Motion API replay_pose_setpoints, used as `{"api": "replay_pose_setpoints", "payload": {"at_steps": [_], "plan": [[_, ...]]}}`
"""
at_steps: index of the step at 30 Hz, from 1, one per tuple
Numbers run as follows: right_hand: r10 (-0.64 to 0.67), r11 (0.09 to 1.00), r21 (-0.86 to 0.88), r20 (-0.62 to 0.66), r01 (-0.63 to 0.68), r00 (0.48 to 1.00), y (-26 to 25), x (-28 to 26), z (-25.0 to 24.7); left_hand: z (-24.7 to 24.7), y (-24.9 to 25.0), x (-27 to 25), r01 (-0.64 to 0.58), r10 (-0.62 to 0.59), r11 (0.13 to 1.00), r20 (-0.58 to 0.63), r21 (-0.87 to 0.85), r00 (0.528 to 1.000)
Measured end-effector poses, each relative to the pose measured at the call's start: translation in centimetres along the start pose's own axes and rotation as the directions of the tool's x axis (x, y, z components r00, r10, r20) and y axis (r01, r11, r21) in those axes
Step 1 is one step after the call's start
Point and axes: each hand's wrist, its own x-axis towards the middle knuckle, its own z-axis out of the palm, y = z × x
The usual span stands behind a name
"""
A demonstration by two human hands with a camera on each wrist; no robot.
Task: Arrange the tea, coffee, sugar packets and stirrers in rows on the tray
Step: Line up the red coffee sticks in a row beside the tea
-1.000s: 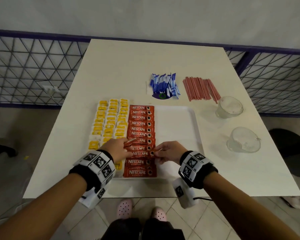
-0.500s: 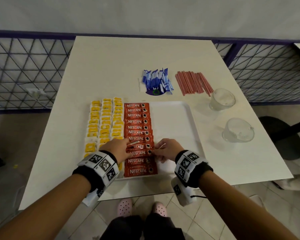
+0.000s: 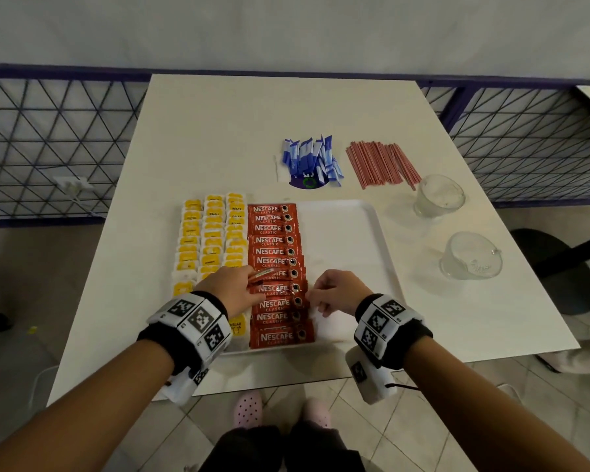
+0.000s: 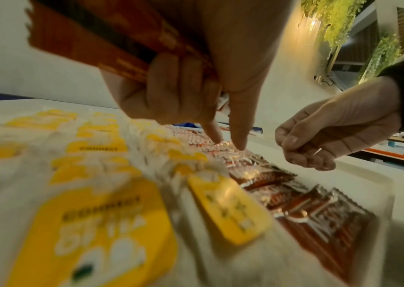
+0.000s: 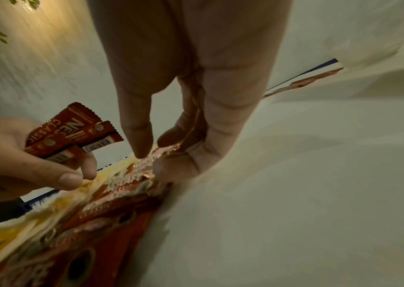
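Observation:
A white tray point(image 3: 348, 233) carries three columns of yellow tea bags point(image 3: 212, 236) and one column of red coffee packets point(image 3: 273, 240). My left hand point(image 3: 249, 284) grips a few spare coffee packets point(image 5: 73, 134) in its curled fingers. Its forefinger and thumb point(image 4: 237, 139) point down onto the left end of the coffee column. My right hand point(image 3: 315, 298) pinches the right end of one laid coffee packet point(image 5: 156, 157). Blue sugar packets point(image 3: 309, 161) and red stirrers point(image 3: 380, 163) lie in heaps on the table beyond the tray.
Two glass cups point(image 3: 438, 199) point(image 3: 470, 257) stand to the right of the tray. The tray's right half is bare. A wire mesh fence point(image 3: 48, 137) runs behind the white table, and the table's near edge point(image 3: 286, 379) is just past my wrists.
Both hands stay at the same stretch of the coffee column, and only their fingers shift a little on the packets. The head view has drifted slightly.

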Motion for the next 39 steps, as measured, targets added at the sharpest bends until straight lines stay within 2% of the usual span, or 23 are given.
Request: {"api": "replay_pose_setpoints", "payload": {"at_steps": [3, 7, 11, 13, 17, 19, 22, 24, 27, 30, 34, 36, 39], "plan": [[-0.105, 0.994, 0.025, 0.025, 0.105, 0.994, -1.8, -0.7, -0.7, -0.8, 0.4, -0.1, -0.048, 0.048, 0.996, -0.005, -0.068, 0.999], [-0.275, 0.961, 0.044, 0.046, 0.273, 0.960, -4.9, -1.1, -1.0, -1.9, 1.1, -0.3, -0.091, 0.123, 0.961, 0.111, -0.262, 0.986], [-0.377, 0.924, -0.036, 0.073, 0.380, 0.923, -6.7, -1.2, -0.9, -2.6, 2.2, -1.0, -0.043, 0.177, 0.835, 0.194, -0.548, 0.965], [-0.385, 0.918, -0.068, 0.081, 0.391, 0.919, -7.0, -1.1, -1.2, -2.7, 2.3, -1.4, 0.002, 0.171, 0.774, 0.212, -0.633, 0.962], [-0.377, 0.914, -0.091, 0.160, 0.394, 0.912, -7.0, -0.7, -2.0, -2.3, 1.9, -1.8, 0.021, 0.155, 0.762, 0.213, -0.647, 0.965], [-0.360, 0.926, -0.047, 0.188, 0.375, 0.914, -6.8, -0.7, -2.5, -2.2, 1.9, -2.1, 0.033, 0.151, 0.738, 0.213, -0.674, 0.965], [-0.329, 0.942, 0.011, 0.214, 0.335, 0.920, -6.5, -0.7, -3.0, -1.9, 2.0, -2.3, 0.067, 0.144, 0.639, 0.205, -0.766, 0.968], [-0.334, 0.939, 0.001, 0.237, 0.343, 0.913, -6.3, -0.7, -3.3, -1.6, 2.0, -2.2, 0.086, 0.147, 0.606, 0.217, -0.791, 0.965], [-0.354, 0.931, 0.005, 0.255, 0.365, 0.900, -6.0, -0.5, -3.4, -0.9, 2.4, -2.1, 0.102, 0.134, 0.599, 0.225, -0.794, 0.965], [-0.359, 0.927, -0.014, 0.248, 0.374, 0.900, -5.9, -0.5, -3.5, -0.4, 2.9, -2.1, 0.123, 0.113, 0.556, 0.222, -0.822, 0.969], [-0.331, 0.928, -0.074, 0.282, 0.364, 0.900, -5.6, -0.7, -3.6, 0.1, 3.2, -2.2, 0.092, 0.048, 0.628, 0.157, -0.773, 0.986], [-0.310, 0.930, -0.099, 0.309, 0.355, 0.899, -5.4, -0.9, -3.4, 0.4, 3.4, -2.2, 0.077, 0.033, 0.621, 0.124, -0.780, 0.992], [-0.332, 0.935, -0.021, 0.304, 0.355, 0.893, -5.0, -0.9, -3.3, 1.0, 3.0, -2.1, 0.100, 0.002, 0.502, 0.117, -0.859, 0.993]]}}
